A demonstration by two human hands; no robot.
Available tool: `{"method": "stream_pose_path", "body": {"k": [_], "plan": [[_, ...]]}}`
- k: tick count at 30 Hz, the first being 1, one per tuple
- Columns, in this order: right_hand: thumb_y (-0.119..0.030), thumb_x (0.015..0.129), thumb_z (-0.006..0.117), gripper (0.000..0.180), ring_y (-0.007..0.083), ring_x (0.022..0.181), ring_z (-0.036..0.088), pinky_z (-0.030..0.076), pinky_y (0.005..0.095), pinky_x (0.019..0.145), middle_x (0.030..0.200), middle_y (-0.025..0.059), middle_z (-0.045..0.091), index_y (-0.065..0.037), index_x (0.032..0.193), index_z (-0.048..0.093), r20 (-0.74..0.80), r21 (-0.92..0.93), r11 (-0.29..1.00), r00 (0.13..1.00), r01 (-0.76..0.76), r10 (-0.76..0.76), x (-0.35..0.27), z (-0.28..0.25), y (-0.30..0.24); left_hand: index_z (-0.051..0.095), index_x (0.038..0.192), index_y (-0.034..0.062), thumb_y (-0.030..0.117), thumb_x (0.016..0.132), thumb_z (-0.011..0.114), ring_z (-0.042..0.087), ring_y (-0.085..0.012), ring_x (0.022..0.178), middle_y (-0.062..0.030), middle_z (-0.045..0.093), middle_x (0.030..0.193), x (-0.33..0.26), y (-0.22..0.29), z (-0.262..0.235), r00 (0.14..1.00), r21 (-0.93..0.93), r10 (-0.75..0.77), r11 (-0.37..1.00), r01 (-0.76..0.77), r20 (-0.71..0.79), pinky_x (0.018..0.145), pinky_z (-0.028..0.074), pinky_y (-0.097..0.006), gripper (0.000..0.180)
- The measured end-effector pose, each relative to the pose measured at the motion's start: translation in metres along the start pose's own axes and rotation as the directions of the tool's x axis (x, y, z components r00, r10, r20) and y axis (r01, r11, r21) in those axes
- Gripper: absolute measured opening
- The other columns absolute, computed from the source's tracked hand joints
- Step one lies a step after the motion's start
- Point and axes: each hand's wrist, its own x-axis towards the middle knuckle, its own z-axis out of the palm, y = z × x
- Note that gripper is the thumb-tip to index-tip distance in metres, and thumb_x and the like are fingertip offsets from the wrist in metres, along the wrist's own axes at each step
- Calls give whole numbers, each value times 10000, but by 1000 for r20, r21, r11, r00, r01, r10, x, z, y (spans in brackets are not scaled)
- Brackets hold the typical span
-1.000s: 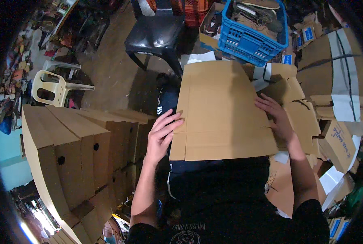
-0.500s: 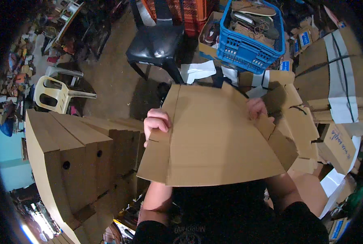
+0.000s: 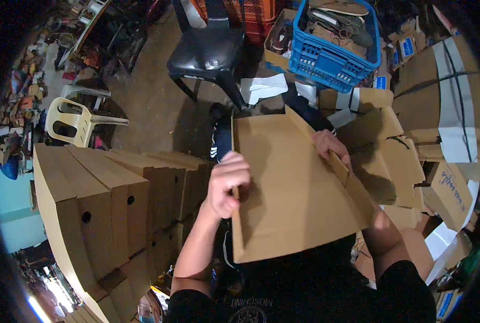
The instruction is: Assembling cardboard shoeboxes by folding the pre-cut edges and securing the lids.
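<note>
A brown cardboard sheet (image 3: pixel 293 188), creased along its sides, lies across my lap with both side flaps raised. My left hand (image 3: pixel 228 185) is closed over the upright left flap, fingers curled over its top edge and thumb outside. On the far right side my right hand (image 3: pixel 331 146) grips the folded right flap (image 3: pixel 339 168), its fingers wrapped over the edge. The inner ends of the left fingers are hidden behind the hand.
Stacked brown boxes (image 3: pixel 111 199) with round holes stand at my left. A black chair (image 3: pixel 207 51) and a blue crate (image 3: pixel 334 54) of shoes are ahead. Right of me lie an opened carton (image 3: pixel 393 161) and strapped flat cardboard (image 3: pixel 420 102). A cream chair (image 3: pixel 70 121) stands far left.
The left flap, flat before, now stands folded up. My left hand has moved right and come over its top edge. The right hand has shifted slightly left, with the right flap folded further inward.
</note>
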Motion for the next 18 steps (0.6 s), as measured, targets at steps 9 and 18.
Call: {"method": "stream_pose_path", "body": {"k": [9, 18], "plan": [[-774, 1007, 386, 750, 244, 880, 556, 414, 414, 949, 907, 54, 598, -71, 858, 601, -5, -45, 999, 1000, -4, 3, 18, 16, -33, 499, 802, 81, 656, 1091, 325, 443, -207, 861, -56, 468, 839, -25, -30, -9, 908, -250, -71, 967, -38, -412, 1008, 374, -427, 667], [-878, 841, 578, 915, 310, 1156, 662, 449, 479, 1036, 1169, 134, 734, -56, 1202, 761, 376, -97, 968, 892, -232, 252, 27, 18, -105, 384, 772, 88, 1031, 785, 269, 445, -288, 861, -85, 443, 860, -58, -24, 3, 943, 74, -100, 989, 130, -319, 1051, 396, -513, 949]]}}
